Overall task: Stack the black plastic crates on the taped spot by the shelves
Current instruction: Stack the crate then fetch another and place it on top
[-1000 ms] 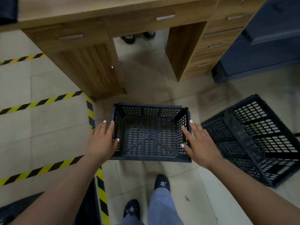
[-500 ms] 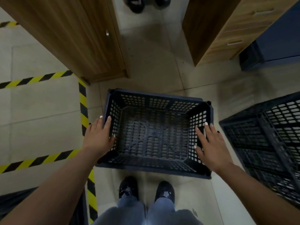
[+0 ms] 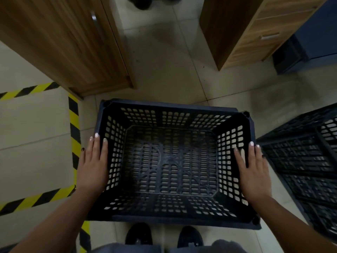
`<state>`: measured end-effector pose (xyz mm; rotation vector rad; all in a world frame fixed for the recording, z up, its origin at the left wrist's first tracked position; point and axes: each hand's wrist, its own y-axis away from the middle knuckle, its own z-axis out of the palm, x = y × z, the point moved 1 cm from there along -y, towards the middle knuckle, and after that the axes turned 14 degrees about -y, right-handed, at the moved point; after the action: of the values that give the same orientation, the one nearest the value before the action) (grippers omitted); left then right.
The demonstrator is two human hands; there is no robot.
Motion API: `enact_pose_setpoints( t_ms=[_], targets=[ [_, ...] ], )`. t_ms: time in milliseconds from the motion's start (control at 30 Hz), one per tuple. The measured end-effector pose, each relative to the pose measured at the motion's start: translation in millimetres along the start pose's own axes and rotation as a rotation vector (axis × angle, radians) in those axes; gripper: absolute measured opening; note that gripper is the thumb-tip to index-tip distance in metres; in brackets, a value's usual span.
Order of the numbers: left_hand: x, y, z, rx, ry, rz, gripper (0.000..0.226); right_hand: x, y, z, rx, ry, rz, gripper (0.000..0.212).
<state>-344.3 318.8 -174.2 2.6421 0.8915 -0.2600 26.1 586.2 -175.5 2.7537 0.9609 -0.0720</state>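
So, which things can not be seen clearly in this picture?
- Head view: second crate, cut by the right edge and blurred.
- Fingers of left hand and right hand outside the crate walls: grip hidden.
- Dark shoes at the top edge, cut off.
- Shelves, taped spot: cannot tell.

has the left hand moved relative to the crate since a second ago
Yes. The left hand has slid along the left rim of the crate toward its far end, thumb now inside the wall.
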Motion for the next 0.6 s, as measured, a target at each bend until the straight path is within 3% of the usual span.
enact_pose_setpoints(
  t_ms=[133,300,433,600],
  targets=[
    [-4.7,0.6,9.0,0.075,-0.027,0.007,0.090,9.4,-0.9,2.5,0.020,-0.030,0.039,0.100],
    [4.1,-2.3,5.5,0.060,-0.045,0.033,0.110,5.9,-7.5,2.0,0.025,-0.089,0.095,0.103],
    [4.7,-17.9,-11.8,0.089,-0.054,0.041,0.097,9.2,-16.3,-16.2,0.055,-0.076,0.056,0.098],
    [-4.2,-11.1,-52.7,0.071,-0.051,0.058,0.097,13.3,-7.3,-61.6,0.021,-0.039,0.025,0.110]
  ],
)
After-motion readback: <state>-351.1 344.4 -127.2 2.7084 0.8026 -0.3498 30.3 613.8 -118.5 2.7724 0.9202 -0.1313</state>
